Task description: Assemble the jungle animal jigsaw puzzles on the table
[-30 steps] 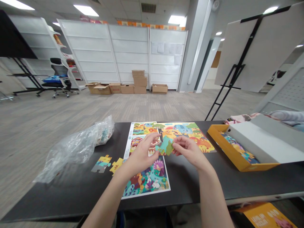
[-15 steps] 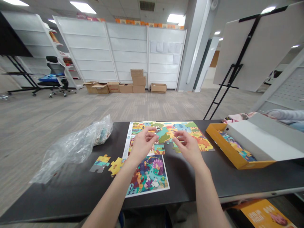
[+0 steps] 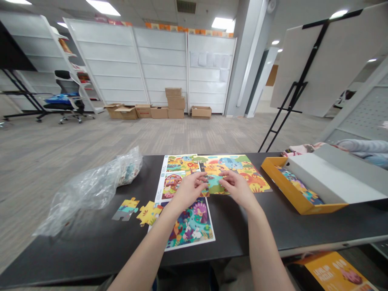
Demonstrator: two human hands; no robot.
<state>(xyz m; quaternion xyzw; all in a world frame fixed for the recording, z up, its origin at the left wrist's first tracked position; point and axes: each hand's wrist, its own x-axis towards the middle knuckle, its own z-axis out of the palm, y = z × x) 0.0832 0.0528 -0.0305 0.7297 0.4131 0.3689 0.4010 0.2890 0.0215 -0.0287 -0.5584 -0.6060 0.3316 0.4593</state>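
Observation:
My left hand [image 3: 191, 189] and my right hand [image 3: 239, 188] face each other over the table, fingers closed on opposite sides of a teal and green jigsaw puzzle piece [image 3: 215, 182]. That piece lies in the gap at the lower left of the partly joined animal puzzle [image 3: 251, 176]; whether it is fully seated I cannot tell. The puzzle shows a blue elephant and orange lions. A printed picture sheet [image 3: 198, 224] extends under my left wrist. Two loose pieces lie left of it: a grey-backed, teal and yellow piece [image 3: 126, 209] and a yellow piece [image 3: 148, 213].
A crumpled clear plastic bag [image 3: 91, 190] covers the table's left side. On the right stands an open yellow box [image 3: 298, 200] with puzzle pieces inside and its white flap raised. Rolled fabrics [image 3: 360, 146] lie behind it. Another orange box [image 3: 336, 270] sits below the tabletop.
Both hands have lowered the green and teal piece toward me, from above the puzzle into its lower left gap. The view has shifted slightly.

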